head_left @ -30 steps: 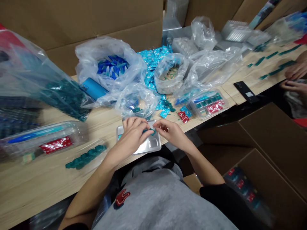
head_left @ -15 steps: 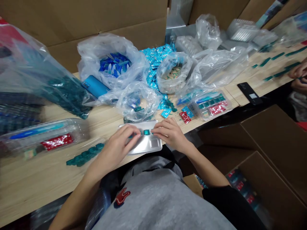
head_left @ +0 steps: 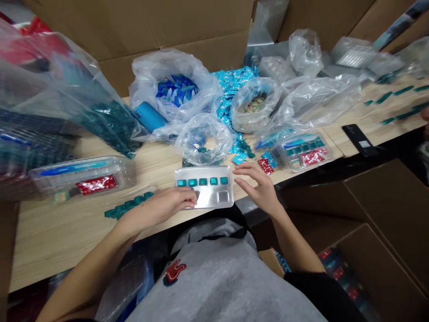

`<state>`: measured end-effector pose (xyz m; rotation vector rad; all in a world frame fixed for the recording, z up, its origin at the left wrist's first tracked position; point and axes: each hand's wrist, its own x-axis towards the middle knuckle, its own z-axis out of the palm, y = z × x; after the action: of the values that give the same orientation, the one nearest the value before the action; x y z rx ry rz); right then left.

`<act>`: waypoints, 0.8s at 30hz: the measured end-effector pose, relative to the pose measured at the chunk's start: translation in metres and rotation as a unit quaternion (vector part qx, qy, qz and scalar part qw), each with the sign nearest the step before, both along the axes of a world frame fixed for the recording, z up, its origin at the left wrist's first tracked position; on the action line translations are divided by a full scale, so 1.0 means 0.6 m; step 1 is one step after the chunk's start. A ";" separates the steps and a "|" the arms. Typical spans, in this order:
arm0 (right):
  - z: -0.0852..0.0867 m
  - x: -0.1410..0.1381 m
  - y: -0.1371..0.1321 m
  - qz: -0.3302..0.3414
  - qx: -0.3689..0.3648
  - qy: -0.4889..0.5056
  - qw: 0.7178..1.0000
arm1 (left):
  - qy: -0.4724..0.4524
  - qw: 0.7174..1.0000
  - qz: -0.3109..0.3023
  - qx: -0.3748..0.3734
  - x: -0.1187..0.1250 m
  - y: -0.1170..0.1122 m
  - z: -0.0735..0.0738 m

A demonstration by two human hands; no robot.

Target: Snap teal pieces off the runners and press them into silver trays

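Observation:
A shallow clear plastic tray (head_left: 204,201) lies at the table's front edge, with a row of several teal square pieces (head_left: 203,182) along its far side. My left hand (head_left: 170,200) rests over the tray's near left corner, its fingers curled together; what they hold, if anything, is hidden. Just off the tray's right end, my right hand (head_left: 256,183) is open, thumb and fingers apart with nothing between them. Left of the tray lies a strip of teal pieces (head_left: 129,205). Small red packets (head_left: 266,166) and blue packets (head_left: 239,158) lie beyond my right hand.
Packed clear cases stand left (head_left: 83,174) and right (head_left: 306,152). Open bags of blue pieces (head_left: 177,89), teal pieces (head_left: 204,143) and small pale pieces (head_left: 256,105) line the back. A blue phone (head_left: 149,117) leans there; a black phone (head_left: 359,140) lies right. Cardboard boxes (head_left: 392,192) stand below.
Both hands have drawn away from the row of teal pieces: the left toward the tray's near left corner, the right past its right end. The whole row is now uncovered. The view has shifted slightly.

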<state>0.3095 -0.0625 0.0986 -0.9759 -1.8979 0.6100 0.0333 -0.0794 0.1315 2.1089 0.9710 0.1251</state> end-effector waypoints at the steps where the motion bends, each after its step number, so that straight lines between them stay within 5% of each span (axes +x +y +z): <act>1: 0.000 0.002 -0.004 -0.017 -0.009 0.011 1.000 | 0.006 1.000 0.007 0.009 0.000 -0.001 0.001; 10: -0.006 0.011 -0.025 -0.028 -0.120 0.019 0.992 | 0.018 0.999 -0.036 0.019 0.000 0.006 0.006; 19: 0.010 0.008 -0.039 -0.030 -0.161 0.043 0.986 | 0.056 0.945 0.012 0.323 0.034 -0.066 0.008; 24: 0.034 0.001 -0.052 0.114 -0.152 0.032 0.981 | -0.018 0.889 0.094 0.448 0.029 -0.072 0.024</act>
<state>0.3099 -0.0938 0.1193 -0.9190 -1.9074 1.0800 0.0504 -0.1226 0.1457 2.8000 1.2379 0.8511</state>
